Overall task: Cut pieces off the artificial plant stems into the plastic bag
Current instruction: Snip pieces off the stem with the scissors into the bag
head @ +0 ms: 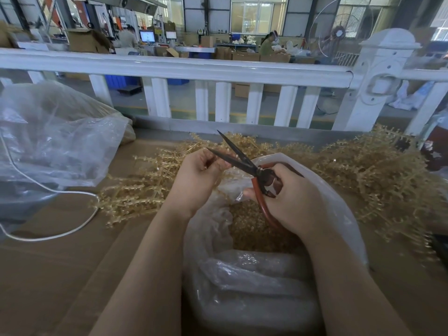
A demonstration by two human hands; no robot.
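Stems (135, 190) w/ scissors (244, 161) (no labels)

No text, label, brand or number is legible anywhere; the distant signs and screens are too blurred.

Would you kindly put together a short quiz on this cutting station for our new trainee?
1. Which hand holds the scissors?
2. True or false: the scissor blades are closed.
3. Where do the cut pieces lie: (a) in the plastic bag under the hands, (b) on the white railing, (c) in a cardboard box?

Key:
1. The right hand, by the red handles; the left hand pinches a stem at the blades.
2. False: they stand open.
3. (a).
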